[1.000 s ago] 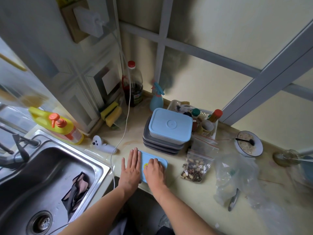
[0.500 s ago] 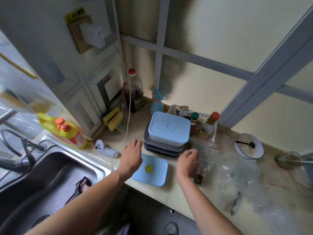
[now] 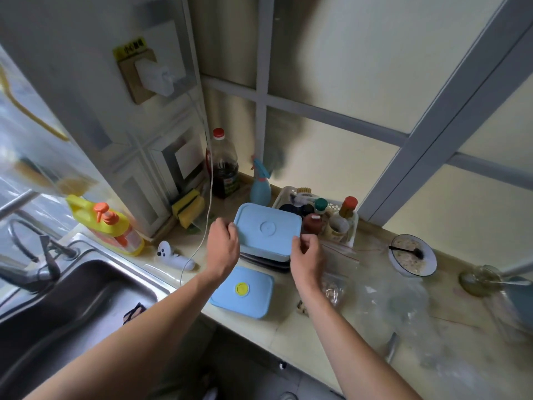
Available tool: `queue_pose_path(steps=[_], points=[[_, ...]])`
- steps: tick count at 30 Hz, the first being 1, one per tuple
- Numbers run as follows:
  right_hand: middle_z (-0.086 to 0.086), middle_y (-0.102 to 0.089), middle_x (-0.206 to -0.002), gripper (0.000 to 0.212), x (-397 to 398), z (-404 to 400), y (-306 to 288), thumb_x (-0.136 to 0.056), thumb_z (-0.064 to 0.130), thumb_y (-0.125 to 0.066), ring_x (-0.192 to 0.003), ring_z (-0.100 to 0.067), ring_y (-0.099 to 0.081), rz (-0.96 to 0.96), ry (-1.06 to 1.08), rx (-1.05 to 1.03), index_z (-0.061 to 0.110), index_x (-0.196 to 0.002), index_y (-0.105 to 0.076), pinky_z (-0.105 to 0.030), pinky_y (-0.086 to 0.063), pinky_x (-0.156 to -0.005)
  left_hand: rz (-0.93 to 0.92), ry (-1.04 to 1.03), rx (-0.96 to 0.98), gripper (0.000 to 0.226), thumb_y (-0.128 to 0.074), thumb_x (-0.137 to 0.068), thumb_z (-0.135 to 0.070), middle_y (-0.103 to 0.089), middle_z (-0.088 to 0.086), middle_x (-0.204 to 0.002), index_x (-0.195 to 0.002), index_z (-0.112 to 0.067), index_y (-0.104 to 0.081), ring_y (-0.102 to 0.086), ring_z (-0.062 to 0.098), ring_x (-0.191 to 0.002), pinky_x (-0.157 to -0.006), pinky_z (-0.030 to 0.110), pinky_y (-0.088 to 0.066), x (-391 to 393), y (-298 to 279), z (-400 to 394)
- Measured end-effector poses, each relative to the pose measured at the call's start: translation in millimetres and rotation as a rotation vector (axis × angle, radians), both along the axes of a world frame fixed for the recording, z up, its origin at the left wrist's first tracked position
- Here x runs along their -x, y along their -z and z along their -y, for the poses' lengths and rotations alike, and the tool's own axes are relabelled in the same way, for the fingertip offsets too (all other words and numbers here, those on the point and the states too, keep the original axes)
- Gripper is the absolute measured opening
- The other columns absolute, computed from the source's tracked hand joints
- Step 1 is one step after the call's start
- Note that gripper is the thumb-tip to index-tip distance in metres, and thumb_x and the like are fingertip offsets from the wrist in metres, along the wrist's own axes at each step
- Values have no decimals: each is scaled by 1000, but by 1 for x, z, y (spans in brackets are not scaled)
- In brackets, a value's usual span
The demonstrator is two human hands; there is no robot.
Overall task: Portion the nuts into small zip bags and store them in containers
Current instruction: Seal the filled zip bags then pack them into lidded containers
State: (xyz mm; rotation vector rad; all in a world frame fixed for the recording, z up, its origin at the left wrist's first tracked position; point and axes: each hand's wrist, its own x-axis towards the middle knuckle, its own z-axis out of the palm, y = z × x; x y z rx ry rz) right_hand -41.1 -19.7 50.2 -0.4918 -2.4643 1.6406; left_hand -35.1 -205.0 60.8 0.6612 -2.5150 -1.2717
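Note:
A large light-blue lidded container point(image 3: 268, 230) sits on top of a stack of dark grey containers point(image 3: 265, 263) at the back of the counter. My left hand point(image 3: 223, 246) grips its left edge with curled fingers. My right hand point(image 3: 307, 255) holds its front right corner, thumb on the lid's rim. A smaller blue container with a yellow valve point(image 3: 243, 291) lies on the counter's front edge between my forearms. A zip bag of nuts point(image 3: 333, 290) lies to the right, partly hidden behind my right forearm.
A steel sink point(image 3: 72, 298) is on the left with a yellow soap bottle point(image 3: 109, 229) behind it. A white basket of condiment bottles point(image 3: 331, 217), a spray bottle point(image 3: 259, 189), a bowl with a spoon point(image 3: 412, 255) and crumpled clear bags point(image 3: 403, 307) crowd the counter.
Both hands left the small blue container and rose to the large one on the stack. The right hand passed over the nut bag on the way.

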Motion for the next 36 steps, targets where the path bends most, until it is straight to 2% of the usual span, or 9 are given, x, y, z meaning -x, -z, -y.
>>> queue_pose_path(steps=[10, 15, 19, 22, 26, 29, 32, 34, 36], points=[[2, -57, -73, 16, -73, 31, 22, -82, 6, -71, -67, -8, -45, -224, -56, -132, 12, -81, -56, -20, -30, -62, 20, -132, 5, 30, -31, -106, -29, -44, 5, -75, -81, -13, -40, -42, 17, -68, -59, 37, -33, -70, 29, 21], [1, -57, -71, 13, -99, 34, 47, -81, 11, -65, -67, -18, -51, -147, -150, -108, 15, -82, -53, -31, -42, -63, 88, -146, 33, 30, -32, -106, -28, -45, 4, -74, -80, -14, -41, -43, 16, -68, -64, 38, -32, -95, 56, 36], [-1, -57, -74, 14, -105, 32, 67, -84, 5, -66, -68, -11, -43, -63, -147, -147, 11, -82, -54, -28, -37, -65, 160, -53, 36, 30, -34, -106, -31, -48, 2, -76, -81, -17, -41, -45, 16, -70, -64, 34, -31, -103, 68, 36], [-2, -55, -75, 17, -102, 32, 71, -87, 7, -65, -69, -18, -46, -7, -175, -174, 11, -83, -49, -30, -39, -64, 183, -14, 45, 30, -35, -106, -35, -51, 2, -78, -81, -21, -42, -48, 19, -72, -63, 33, -33, -100, 75, 40], [-9, -56, -92, 18, -94, 42, 66, -82, 10, -61, -84, -30, -54, 51, -173, -316, 10, -96, -49, -38, -48, -70, 175, 88, 91, 26, -36, -106, -31, -50, -2, -80, -82, -24, -41, -47, 12, -72, -67, 34, -37, -93, 74, 42], [-12, -58, -106, 37, -85, 49, 59, -77, 6, -64, -96, -32, -53, 65, -109, -337, 6, -113, -55, -36, -40, -81, 132, 153, 239, 6, -48, -101, -23, -51, 1, -103, -104, -18, -49, -52, 19, -86, -79, 40, -48, -89, 73, 41], [-15, -61, -112, 33, -71, 53, 54, -86, 13, -66, -104, -36, -57, 144, -58, -232, 4, -117, -58, -38, -40, -87, -3, 366, 436, 57, -58, -91, -40, -46, 7, -137, -138, -11, -46, -48, 24, -122, -104, 40, -40, -79, 72, 37], [-16, -63, -109, 29, -63, 52, 54, -89, 18, -71, -105, -37, -59, 143, -59, -208, 4, -114, -63, -38, -42, -88, -12, 673, 533, 85, -48, -89, -67, -32, 3, -158, -154, -15, -31, -27, 22, -146, -119, 41, -20, -73, 68, 28], [-14, -63, -106, 25, -61, 50, 52, -88, 18, -74, -103, -35, -60, 130, -78, -214, 4, -108, -67, -36, -42, -87, 41, 864, 587, 107, -41, -80, -87, -15, 0, -166, -160, -21, -16, -5, 18, -154, -124, 43, -5, -70, 72, 20]])
